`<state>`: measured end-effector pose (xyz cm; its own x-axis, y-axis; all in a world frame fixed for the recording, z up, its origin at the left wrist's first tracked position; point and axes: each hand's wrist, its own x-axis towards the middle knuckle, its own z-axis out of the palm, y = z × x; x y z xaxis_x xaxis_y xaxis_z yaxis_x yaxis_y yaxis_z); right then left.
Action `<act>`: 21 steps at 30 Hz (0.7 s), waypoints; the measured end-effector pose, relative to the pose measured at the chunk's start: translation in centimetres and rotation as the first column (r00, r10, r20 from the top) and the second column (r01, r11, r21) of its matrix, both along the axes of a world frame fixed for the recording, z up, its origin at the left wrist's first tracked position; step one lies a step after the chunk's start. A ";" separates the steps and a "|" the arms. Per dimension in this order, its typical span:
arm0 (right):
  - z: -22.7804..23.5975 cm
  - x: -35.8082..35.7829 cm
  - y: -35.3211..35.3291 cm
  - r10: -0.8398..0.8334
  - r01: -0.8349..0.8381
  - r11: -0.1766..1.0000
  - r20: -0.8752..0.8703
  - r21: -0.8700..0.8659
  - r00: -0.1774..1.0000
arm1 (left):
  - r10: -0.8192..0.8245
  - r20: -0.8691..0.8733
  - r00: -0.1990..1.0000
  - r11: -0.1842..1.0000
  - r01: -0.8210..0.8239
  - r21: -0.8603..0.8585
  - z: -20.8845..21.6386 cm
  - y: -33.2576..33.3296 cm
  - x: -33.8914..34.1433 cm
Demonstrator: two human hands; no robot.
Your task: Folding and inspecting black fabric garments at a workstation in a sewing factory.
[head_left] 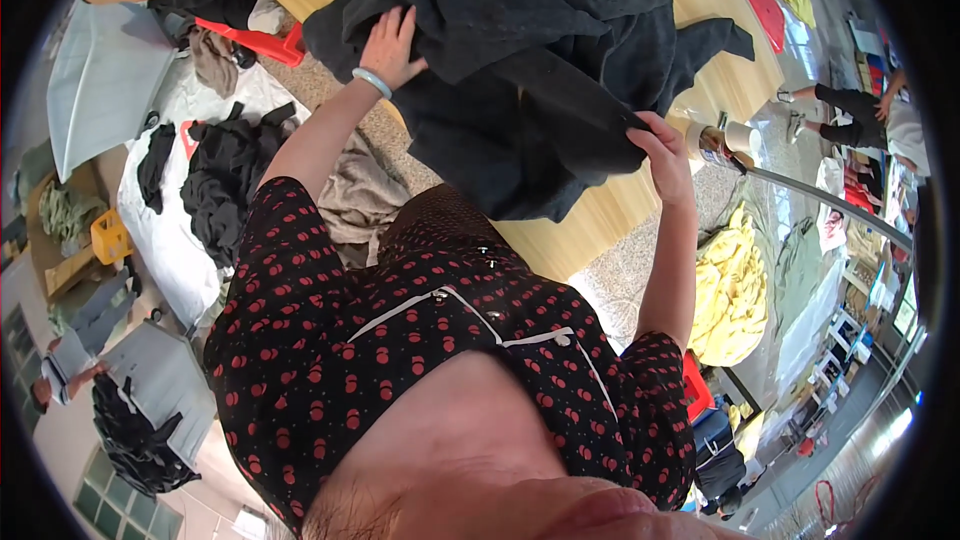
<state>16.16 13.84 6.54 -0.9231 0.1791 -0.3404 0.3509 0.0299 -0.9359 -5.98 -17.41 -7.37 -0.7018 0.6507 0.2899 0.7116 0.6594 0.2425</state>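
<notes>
A dark black garment (540, 60) lies bunched and folded over a light wooden table (570, 235), and part of it hangs off the near edge. On its left side my left hand (393, 48) rests with the fingers stretched out over the cloth; a pale bangle circles that wrist. My right hand (664, 152) pinches the garment's edge between thumb and fingers at the right, lifting a long flap of it. The folds hide which part of the garment this is.
A white sheet on the floor at left bears a black clothes pile (228, 175). Grey-brown cloth (358, 190) lies close to my left side, a yellow cloth heap (732, 290) at right. A red stool (255, 38) stands near the table. Other people work at far left and right.
</notes>
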 end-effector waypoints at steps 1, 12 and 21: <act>1.0 0.2 -0.2 -0.033 0.033 0.999 -0.009 -0.030 0.999 | -0.035 -0.028 0.999 0.999 0.036 0.022 -0.3 0.5 0.8; 8.9 6.7 2.5 -0.303 0.263 0.952 -0.358 -0.157 0.883 | 0.325 0.469 0.821 0.648 -0.555 0.521 7.1 2.2 -7.6; 7.9 10.6 2.8 -0.101 0.172 0.911 -0.200 0.376 0.975 | 0.085 0.735 0.673 0.318 -0.717 0.620 9.1 -0.8 -11.2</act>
<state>26.73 16.68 14.40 -0.9178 0.3930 -0.0560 0.2122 0.3665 -0.9059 -17.18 -18.21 1.71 -0.9914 -0.1263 -0.0328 -0.0383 0.0411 0.9984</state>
